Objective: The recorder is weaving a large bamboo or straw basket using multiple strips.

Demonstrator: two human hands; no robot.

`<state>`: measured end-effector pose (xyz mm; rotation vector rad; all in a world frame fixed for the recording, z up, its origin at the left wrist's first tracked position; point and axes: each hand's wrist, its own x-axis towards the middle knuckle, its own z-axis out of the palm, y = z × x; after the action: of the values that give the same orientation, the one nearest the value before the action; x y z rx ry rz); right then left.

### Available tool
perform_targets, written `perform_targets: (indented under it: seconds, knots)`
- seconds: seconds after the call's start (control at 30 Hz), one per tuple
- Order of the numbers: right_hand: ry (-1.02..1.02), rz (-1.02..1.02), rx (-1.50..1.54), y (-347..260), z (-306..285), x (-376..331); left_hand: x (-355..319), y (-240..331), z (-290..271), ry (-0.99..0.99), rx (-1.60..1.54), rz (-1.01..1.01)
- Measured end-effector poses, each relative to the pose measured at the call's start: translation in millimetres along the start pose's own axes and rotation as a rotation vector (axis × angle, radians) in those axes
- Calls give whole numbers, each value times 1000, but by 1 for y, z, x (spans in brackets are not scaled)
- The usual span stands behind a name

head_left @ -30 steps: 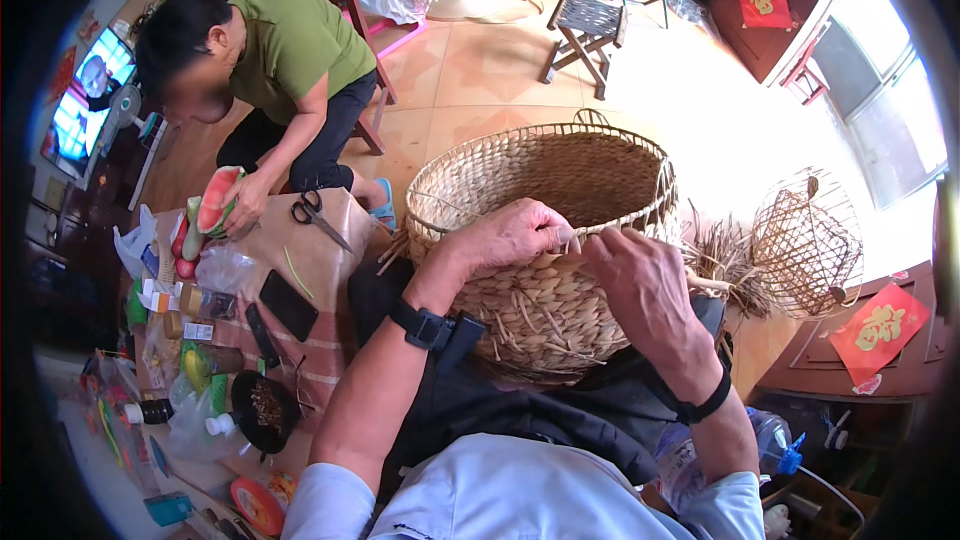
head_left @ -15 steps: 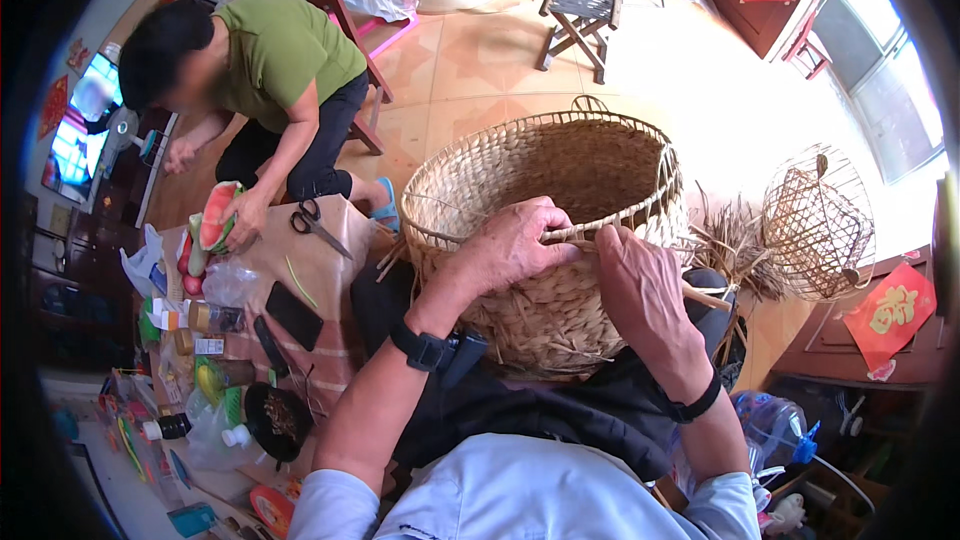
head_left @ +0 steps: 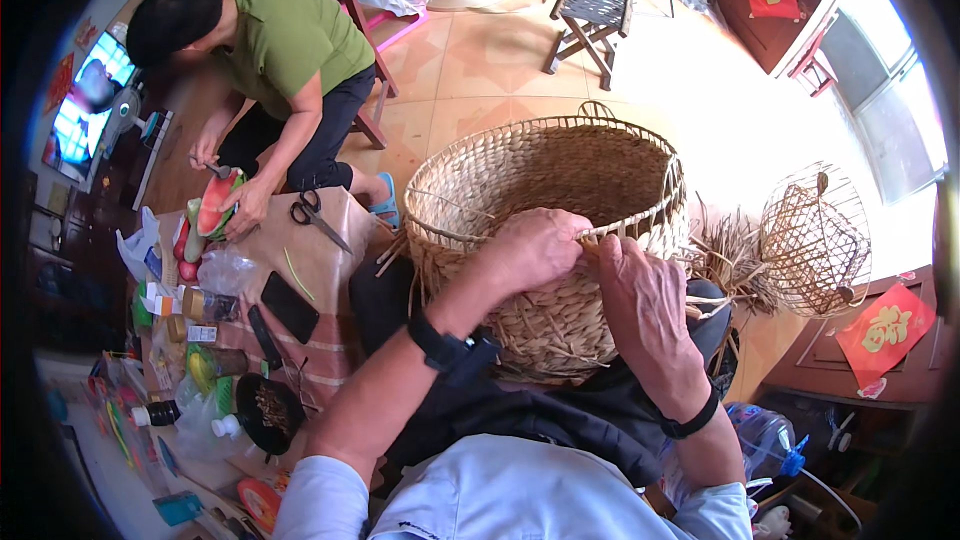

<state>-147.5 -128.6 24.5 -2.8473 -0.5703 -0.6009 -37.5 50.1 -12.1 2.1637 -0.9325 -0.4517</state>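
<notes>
A large woven straw basket (head_left: 560,330) sits between my knees, its mouth tilted up and its far wall showing inside. My left hand (head_left: 535,248) is closed on the near rim, thumb and fingers pinching it. Right beside it, my right hand (head_left: 645,305) is closed at the same stretch of rim, knuckles up. A short pale strand (head_left: 592,237) shows between the two hands; its ends are hidden by my fingers. Loose straw ends stick out from the basket's lower wall and sides.
Left, a cloth-covered table holds scissors (head_left: 318,220), a phone (head_left: 290,306) and a black pan (head_left: 268,414). Beyond it, a person in green (head_left: 290,40) holds a cut watermelon (head_left: 218,202) and a spoon. An openwork basket (head_left: 815,240) stands right, a folding stool (head_left: 590,25) ahead.
My left hand has moved right along the rim, closer to my right hand. The person's spoon hand has come down to the watermelon. The view has shifted slightly.
</notes>
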Motion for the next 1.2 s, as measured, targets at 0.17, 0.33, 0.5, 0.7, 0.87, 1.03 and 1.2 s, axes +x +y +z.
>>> perform_targets:
  seconds: [0.17,0.33,0.5,0.7,0.87,1.03,1.2]
  knots:
    - [-122,100,-32,-11,5,14,8,-29,-27,-325,-872,-93]
    - [-146,145,-67,-9,14,24,22,-43,-20,-358,-836,-312]
    - [-136,147,31,-11,2,25,19,-43,-22,-315,-935,-331]
    - [-100,226,72,-24,-30,3,15,-26,-18,-94,-347,-376]
    - [-121,279,69,-15,-8,-1,18,-27,-23,-264,-711,-462]
    - [-160,231,142,-8,-11,-10,19,-29,-18,-251,-822,-417]
    - [-419,100,391,-19,-56,-8,21,-46,-13,-15,-808,-449]
